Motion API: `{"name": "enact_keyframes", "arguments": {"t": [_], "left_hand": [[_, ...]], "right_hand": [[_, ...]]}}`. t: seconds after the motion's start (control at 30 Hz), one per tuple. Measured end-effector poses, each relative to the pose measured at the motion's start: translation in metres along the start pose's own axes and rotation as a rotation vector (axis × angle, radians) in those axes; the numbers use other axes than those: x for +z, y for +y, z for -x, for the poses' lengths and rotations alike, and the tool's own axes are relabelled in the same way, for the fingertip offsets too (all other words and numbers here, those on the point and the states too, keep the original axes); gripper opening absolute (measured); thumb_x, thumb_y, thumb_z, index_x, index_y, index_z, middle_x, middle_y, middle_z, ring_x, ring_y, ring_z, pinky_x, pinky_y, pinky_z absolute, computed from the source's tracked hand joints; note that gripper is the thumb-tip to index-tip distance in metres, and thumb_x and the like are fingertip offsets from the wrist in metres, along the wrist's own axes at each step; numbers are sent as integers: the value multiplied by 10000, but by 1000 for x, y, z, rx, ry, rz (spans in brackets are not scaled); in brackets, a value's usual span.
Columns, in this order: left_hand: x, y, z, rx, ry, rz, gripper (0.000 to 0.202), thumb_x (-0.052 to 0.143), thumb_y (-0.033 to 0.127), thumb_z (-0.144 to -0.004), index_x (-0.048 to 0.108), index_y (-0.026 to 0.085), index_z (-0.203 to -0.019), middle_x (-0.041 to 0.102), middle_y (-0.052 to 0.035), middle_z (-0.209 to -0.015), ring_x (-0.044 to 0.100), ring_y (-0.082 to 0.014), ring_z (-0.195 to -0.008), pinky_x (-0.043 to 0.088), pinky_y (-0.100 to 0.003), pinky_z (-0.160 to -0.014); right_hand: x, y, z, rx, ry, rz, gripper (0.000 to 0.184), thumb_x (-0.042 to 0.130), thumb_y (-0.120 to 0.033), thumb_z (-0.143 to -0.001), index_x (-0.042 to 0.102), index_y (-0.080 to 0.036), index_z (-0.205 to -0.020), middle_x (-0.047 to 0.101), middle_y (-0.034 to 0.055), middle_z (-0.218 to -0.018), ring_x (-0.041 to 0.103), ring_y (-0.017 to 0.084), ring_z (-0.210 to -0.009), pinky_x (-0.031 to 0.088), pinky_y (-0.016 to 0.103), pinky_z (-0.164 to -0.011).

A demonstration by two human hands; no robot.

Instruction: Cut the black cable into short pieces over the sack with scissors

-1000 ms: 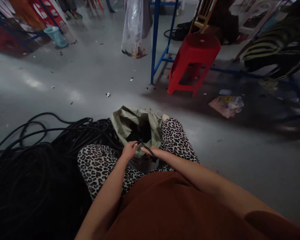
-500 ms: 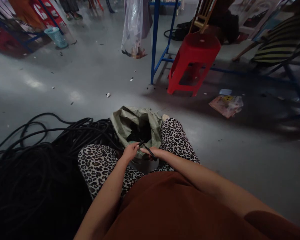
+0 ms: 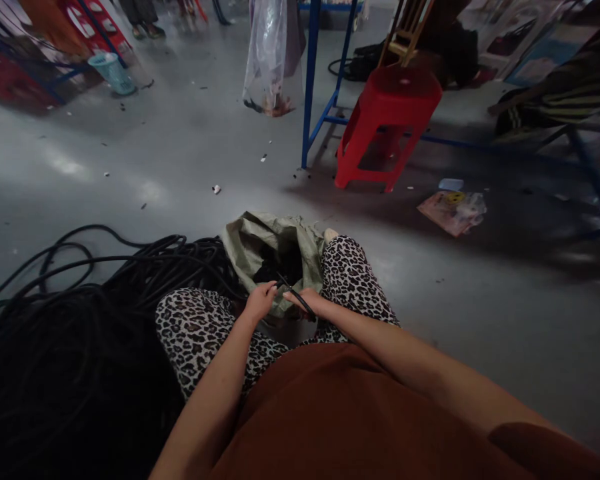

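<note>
Between my knees stands an open pale green woven sack (image 3: pixel 312 250) with a dark heap of black pieces (image 3: pixel 275 263) inside. My left hand (image 3: pixel 261 300) pinches the end of a black rubber cord (image 3: pixel 234 291) over the sack's near rim. In my right hand (image 3: pixel 310 300) is a pair of scissors with black handles (image 3: pixel 301 301), its blades pointing up and left at the cord's end by my left fingertips. Whether the blades touch the cord is too small to tell. A large tangled pile of black cord (image 3: pixel 125 283) lies to my left.
A red plastic stool (image 3: pixel 397 90) stands ahead to the right beside a blue metal frame (image 3: pixel 311 87). Plastic packets (image 3: pixel 453 210) lie on the floor to the right. A clear bag (image 3: pixel 269 60) hangs ahead; a blue basket (image 3: pixel 113 73) is far left. A person in stripes (image 3: pixel 570 103) sits at right.
My hands shift slightly, with the scissors still at the cord's end in my left hand. At right, the striped person's arm has drawn back from the floor.
</note>
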State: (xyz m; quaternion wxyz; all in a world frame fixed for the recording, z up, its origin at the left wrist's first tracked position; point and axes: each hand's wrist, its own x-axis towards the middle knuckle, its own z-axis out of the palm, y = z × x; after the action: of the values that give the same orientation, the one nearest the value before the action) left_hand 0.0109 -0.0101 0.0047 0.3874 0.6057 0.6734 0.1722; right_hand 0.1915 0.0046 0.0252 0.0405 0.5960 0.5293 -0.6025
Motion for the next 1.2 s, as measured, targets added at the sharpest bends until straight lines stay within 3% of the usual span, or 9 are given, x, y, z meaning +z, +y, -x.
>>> {"name": "enact_keyframes", "arguments": {"t": [0.33, 0.53, 0.9, 1.2], "left_hand": [[-10, 8, 5, -4, 64, -74, 350, 454, 275, -869, 615, 161, -1158, 648, -87, -1164, 579, -198, -1094, 423, -325, -991], [-8, 4, 4, 22, 41, -114, 326, 461, 249, -860, 642, 148, -1113, 666, -100, -1120, 600, -213, -1049, 448, -339, -948], [-6, 3, 1, -3, -10, -84, 333, 443, 249, -868, 644, 140, -1109, 684, -96, -1076, 616, -201, -1005, 465, -325, -908], [-4, 2, 0, -21, -11, -56, 350, 428, 247, -874, 637, 111, -1119, 696, -112, -1028, 637, -197, -926, 479, -324, -863]], "right_hand": [[1, 4, -10, 29, 48, -34, 613, 485, -730, -751, 558, -142, -594, 529, 25, -462, 536, 135, -388, 428, 206, -363], [-1, 0, -6, 36, 68, 9, 607, 502, -725, -745, 556, -144, -578, 546, 37, -463, 567, 139, -426, 445, 188, -402], [3, 1, -3, 86, -12, -74, 668, 438, -787, -729, 560, -135, -648, 584, 67, -520, 582, 164, -411, 471, 233, -384], [1, 1, -2, 32, 40, 24, 676, 426, -781, -742, 592, -134, -636, 568, 63, -512, 587, 174, -426, 459, 228, -388]]}}
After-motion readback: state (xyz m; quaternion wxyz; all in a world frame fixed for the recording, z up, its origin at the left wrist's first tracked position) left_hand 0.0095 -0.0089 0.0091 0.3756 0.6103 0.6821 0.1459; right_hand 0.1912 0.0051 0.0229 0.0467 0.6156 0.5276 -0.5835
